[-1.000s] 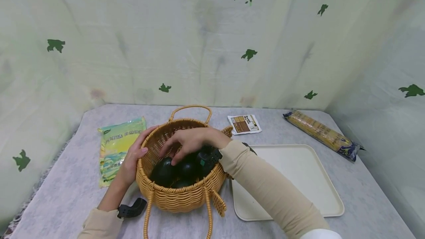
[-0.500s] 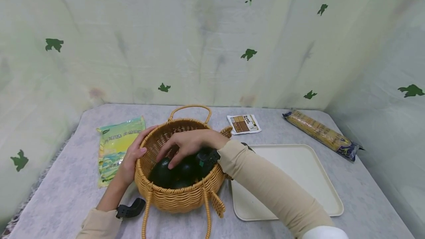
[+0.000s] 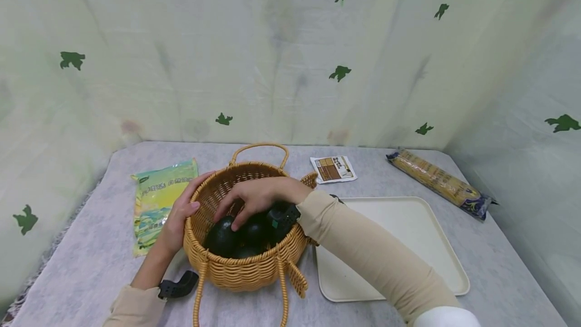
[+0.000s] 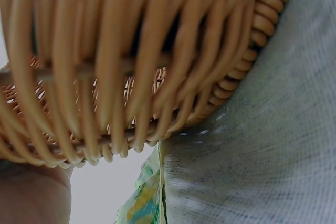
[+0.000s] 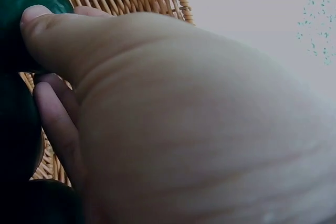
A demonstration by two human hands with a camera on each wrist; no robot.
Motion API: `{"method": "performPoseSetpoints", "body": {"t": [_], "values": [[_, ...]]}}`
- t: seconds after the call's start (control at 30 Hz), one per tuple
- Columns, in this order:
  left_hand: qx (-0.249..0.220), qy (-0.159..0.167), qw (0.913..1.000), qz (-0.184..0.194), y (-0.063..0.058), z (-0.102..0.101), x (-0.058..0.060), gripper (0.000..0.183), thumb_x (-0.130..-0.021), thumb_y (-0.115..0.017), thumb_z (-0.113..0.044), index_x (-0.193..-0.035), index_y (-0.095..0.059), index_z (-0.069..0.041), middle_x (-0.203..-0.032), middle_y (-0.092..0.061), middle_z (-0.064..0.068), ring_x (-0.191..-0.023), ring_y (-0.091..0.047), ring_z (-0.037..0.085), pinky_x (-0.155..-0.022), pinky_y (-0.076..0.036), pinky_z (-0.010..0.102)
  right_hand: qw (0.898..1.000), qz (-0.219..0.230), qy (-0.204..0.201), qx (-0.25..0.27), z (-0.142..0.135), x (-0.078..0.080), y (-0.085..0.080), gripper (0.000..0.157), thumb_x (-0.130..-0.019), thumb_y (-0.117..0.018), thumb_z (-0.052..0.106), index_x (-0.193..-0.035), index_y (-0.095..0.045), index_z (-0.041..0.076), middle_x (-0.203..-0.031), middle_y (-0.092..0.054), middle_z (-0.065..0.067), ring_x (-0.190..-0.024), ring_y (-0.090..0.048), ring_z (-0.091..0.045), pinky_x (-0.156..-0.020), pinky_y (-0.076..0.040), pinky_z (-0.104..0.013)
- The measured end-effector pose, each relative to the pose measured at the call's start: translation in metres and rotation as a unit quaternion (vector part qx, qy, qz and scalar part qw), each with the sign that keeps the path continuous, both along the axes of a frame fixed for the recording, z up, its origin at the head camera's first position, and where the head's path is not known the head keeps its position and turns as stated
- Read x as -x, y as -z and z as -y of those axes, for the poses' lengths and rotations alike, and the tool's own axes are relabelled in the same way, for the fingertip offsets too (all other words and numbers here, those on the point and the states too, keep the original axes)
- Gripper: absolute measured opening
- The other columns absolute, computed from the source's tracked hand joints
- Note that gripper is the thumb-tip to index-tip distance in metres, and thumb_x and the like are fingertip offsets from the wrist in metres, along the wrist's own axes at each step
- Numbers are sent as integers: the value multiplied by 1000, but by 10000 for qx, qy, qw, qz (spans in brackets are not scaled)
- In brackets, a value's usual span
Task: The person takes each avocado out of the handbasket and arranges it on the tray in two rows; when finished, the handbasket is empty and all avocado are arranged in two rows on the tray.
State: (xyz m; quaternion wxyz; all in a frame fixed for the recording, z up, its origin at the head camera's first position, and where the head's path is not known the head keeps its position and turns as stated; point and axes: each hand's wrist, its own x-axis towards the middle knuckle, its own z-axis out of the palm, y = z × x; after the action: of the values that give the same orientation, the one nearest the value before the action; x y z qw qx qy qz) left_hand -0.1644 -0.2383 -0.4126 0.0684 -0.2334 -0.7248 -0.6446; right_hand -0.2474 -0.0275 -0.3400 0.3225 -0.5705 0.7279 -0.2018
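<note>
A wicker basket (image 3: 245, 271) stands on the table, with several dark green, smooth, avocado-like fruits inside. My left hand (image 3: 180, 213) grips the basket's left rim; the weave fills much of the left wrist view. Reaching in over the right side, my right hand (image 3: 258, 197) has its thumb and fingers around the leftmost avocado (image 3: 222, 236). The right wrist view shows the thumb (image 5: 44, 24) against that fruit's green skin, with other fingers lower down. Another avocado (image 3: 256, 231) lies beside it, partly under the hand.
A cream tray (image 3: 426, 261) lies right of the basket, partly under the right forearm. Behind are a small white-and-brown packet (image 3: 333, 169) and a long golden package (image 3: 440, 183). A green-yellow bag (image 3: 159, 196) lies at left. One basket handle (image 3: 283, 296) hangs toward the front.
Both hands keep nearly the same place. My right fingers have settled slightly further left around the avocado; the basket has barely shifted.
</note>
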Motion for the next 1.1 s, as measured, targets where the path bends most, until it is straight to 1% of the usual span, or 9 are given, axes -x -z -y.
{"method": "performPoseSetpoints", "body": {"t": [0.1,0.23,0.4,0.57,0.7,0.87,1.03,1.1], "values": [[-48,35,10000,-15,-1,0,0,59,-99,-32,-17,-157,-38,-5,-151,-45,12,-133,-50,24,-100,-48,24,10000,-8,-24,-23,0,-1,-1,45,-96,-73,12,-140,-65,9,-141,-65,-1,-125,-54,2,-106,-39,-15],[-47,76,10000,-17,0,0,0,59,-99,-32,-18,-157,-38,-5,-152,-45,11,-134,-50,24,-101,-48,24,10000,-39,-19,13,0,-2,-1,43,-96,-73,12,-139,-66,9,-138,-67,-1,-121,-56,3,-104,-41,-15],[90,158,9998,-44,2,2,1,60,-100,-30,-19,-158,-36,-7,-152,-44,8,-135,-49,23,-102,-47,24,9999,-114,2,83,0,-2,-2,41,-96,-73,13,-136,-69,10,-133,-70,-1,-116,-60,3,-101,-44,-15],[62,88,9999,-76,2,1,1,60,-100,-31,-19,-158,-37,-6,-151,-45,8,-133,-50,24,-100,-48,25,9987,-468,153,87,-1,-1,-4,39,-97,-73,18,-135,-70,16,-132,-71,5,-115,-59,4,-99,-44,-14],[-31,79,9999,-112,1,1,1,60,-99,-32,-19,-157,-38,-5,-150,-46,10,-132,-50,24,-100,-48,24,9970,-693,317,150,-1,-1,-6,38,-98,-71,20,-135,-70,19,-132,-70,7,-118,-59,2,-98,-43,-13],[-73,108,9998,-118,0,1,0,60,-99,-32,-19,-157,-38,-5,-151,-45,10,-132,-50,22,-99,-48,22,9960,-681,481,327,-3,-1,-9,37,-99,-70,19,-136,-70,18,-133,-70,5,-114,-61,1,-97,-45,-15],[-43,133,9998,-102,1,1,0,59,-100,-32,-18,-157,-38,-5,-150,-45,13,-131,-51,22,-98,-48,21,9955,-618,462,555,-7,-1,-11,37,-99,-69,17,-137,-69,16,-134,-69,3,-112,-62,2,-97,-47,-16],[-38,148,9998,-98,1,1,1,59,-100,-32,-18,-157,-38,-5,-150,-45,12,-131,-51,22,-98,-48,21,9952,-610,437,634,-9,-1,-14,37,-99,-68,17,-137,-69,16,-134,-70,3,-107,-66,0,-95,-48,-17]]}}
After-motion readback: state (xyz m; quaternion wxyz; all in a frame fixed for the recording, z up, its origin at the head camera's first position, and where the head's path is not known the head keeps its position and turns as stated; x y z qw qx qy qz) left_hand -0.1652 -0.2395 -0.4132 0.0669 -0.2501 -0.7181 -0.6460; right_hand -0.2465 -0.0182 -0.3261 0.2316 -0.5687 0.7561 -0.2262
